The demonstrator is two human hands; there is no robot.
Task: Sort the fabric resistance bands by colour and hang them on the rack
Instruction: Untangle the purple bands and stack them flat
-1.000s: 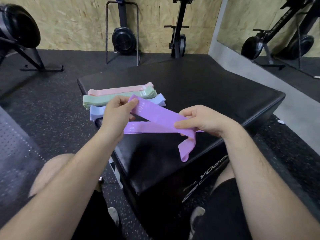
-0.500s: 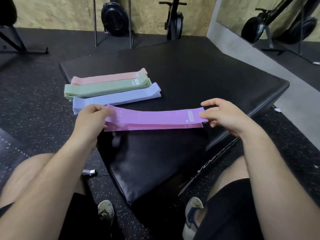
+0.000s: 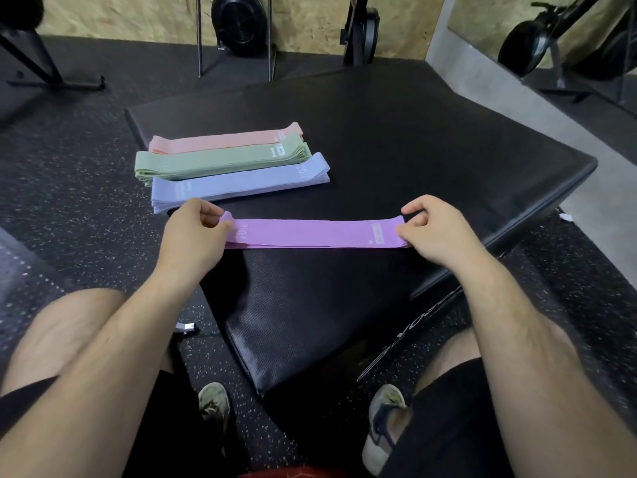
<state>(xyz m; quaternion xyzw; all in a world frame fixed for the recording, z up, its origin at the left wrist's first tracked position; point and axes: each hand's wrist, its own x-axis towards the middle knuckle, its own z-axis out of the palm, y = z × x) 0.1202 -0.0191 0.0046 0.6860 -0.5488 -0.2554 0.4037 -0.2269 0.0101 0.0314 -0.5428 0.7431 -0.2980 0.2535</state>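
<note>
We see a black padded worktop (image 3: 413, 150) on a speckled rubber floor (image 3: 69, 201), with gym machines (image 3: 238, 25) along a chipboard wall behind. A pink stack (image 3: 220, 139), green stack (image 3: 213, 160) and blue stack (image 3: 238, 182) of bands lie side by side at its far left. Our left hand (image 3: 193, 236) and right hand (image 3: 437, 229) each pinch one end of the purple band (image 3: 310, 232), held flat just in front of the blue stack; we cannot tell whether it touches the worktop. Bare padding runs right of the stacks to the worktop's edge

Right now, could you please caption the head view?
Left hand and right hand hold a purple band flat beside blue stack, green stack and pink stack.
</note>
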